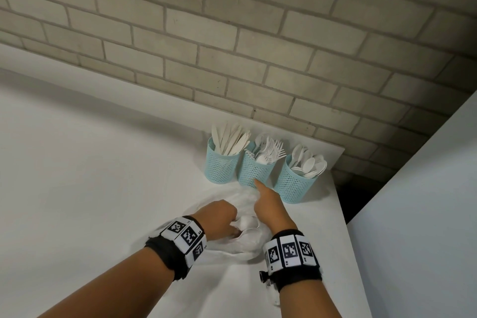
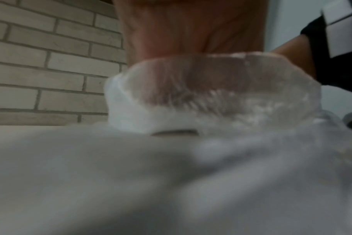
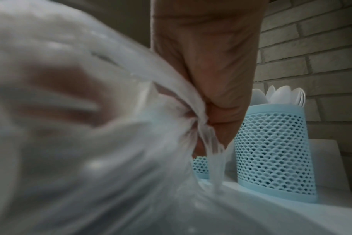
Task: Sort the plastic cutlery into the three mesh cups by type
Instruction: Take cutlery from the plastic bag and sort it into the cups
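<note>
Turquoise mesh cups sit in a row at 1 o'clock on the white table (image 1: 103, 162), against the brick wall (image 1: 232, 33): knife cup (image 1: 220, 164) at the row's 9 o'clock end, fork cup (image 1: 254, 169) in the middle, spoon cup (image 1: 294, 183) at the 3 o'clock end — all three already well filled. Head view: both hands work a thin clear plastic bag (image 1: 245, 245) lying just at 6 o'clock of the cups. Left hand (image 1: 219, 219) is curled down into the bag, fingers hidden, with white cutlery pieces (image 1: 246, 223) showing right beside it at 3 o'clock; whether it actually grips one, cannot tell. Right hand (image 1: 268, 208) has its index finger stretched toward 12 o'clock, tip at the foot of the fork cup; contact unclear. Left wrist view: palm (image 2: 191, 31) at 12 o'clock, its fingers wrapped behind translucent bag film (image 2: 221, 95) — blurred, so the grasp is unreadable; the other arm's black wristband (image 2: 332, 55) sits at 3 o'clock. Right wrist view: the right hand (image 3: 211, 63) comes down from 12 o'clock and pinches a bunched fold of the bag (image 3: 131, 159) between thumb and fingers. Spoon cup (image 3: 275, 151) stands upright at 3 o'clock with white spoon bowls (image 3: 281, 95) above its rim; a sliver of another cup (image 3: 200, 167) shows behind the bag.
</note>
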Available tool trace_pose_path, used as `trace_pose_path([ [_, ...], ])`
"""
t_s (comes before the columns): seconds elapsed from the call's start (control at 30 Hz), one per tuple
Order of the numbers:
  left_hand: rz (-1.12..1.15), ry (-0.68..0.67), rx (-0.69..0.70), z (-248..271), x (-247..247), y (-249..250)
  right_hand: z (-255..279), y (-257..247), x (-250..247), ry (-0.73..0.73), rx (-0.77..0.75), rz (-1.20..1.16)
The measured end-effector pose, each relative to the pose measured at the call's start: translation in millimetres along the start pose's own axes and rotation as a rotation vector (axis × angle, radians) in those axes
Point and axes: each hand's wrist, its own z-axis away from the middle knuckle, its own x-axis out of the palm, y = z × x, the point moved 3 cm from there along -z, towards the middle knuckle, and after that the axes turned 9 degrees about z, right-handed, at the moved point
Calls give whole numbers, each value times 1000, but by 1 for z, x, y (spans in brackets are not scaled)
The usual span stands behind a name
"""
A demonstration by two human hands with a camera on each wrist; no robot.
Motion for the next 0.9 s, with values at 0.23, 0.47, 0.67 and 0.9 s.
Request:
trace_pose_path([
  [0.23, -126, 37, 18, -2, -2, 4, 1, 6, -3, -1, 64, -40],
  [0.47, -80, 80, 41, -2, 7, 0, 0, 12, -7, 29, 89, -47],
  [0.67, -35, 105, 52, -3, 3, -4, -6, 24, -9, 4, 142, -51],
  [0.9, 189, 161, 83, 1, -4, -8, -11, 28, -5, -17, 121, -117],
])
